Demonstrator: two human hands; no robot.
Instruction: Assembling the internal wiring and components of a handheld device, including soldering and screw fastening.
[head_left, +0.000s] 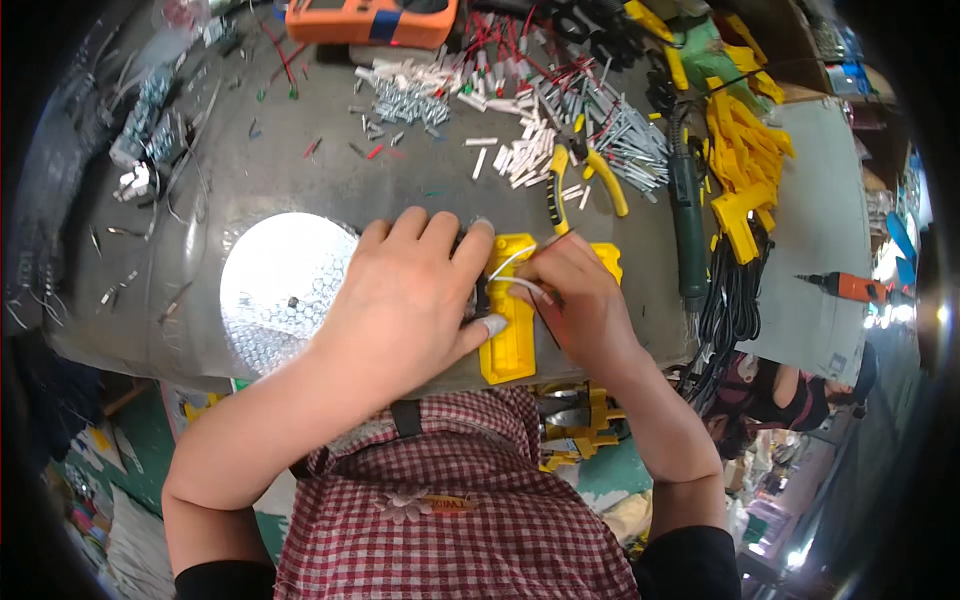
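Note:
A yellow plastic housing (511, 354), an open half-shell with ribs inside, lies at the table's front edge. Curled over its left side, my left hand (405, 295) grips it with thumb and fingertips; a dark part between them is mostly hidden. My right hand (578, 305) pinches a white wire (514, 262) that loops over the housing. Behind that hand shows another yellow plastic piece (607, 258). A round, shiny silver disc with a honeycomb pattern (283, 285) rests left of my left hand, partly covered by it.
Beyond my hands lie yellow-handled pliers (557, 190), heaps of metal pins (625, 135) and white sleeves (528, 150), and an orange meter (372, 22). Rightward are a dark green soldering iron (688, 220), black cables (735, 300), yellow shells (745, 150) and an orange-handled screwdriver (850, 287).

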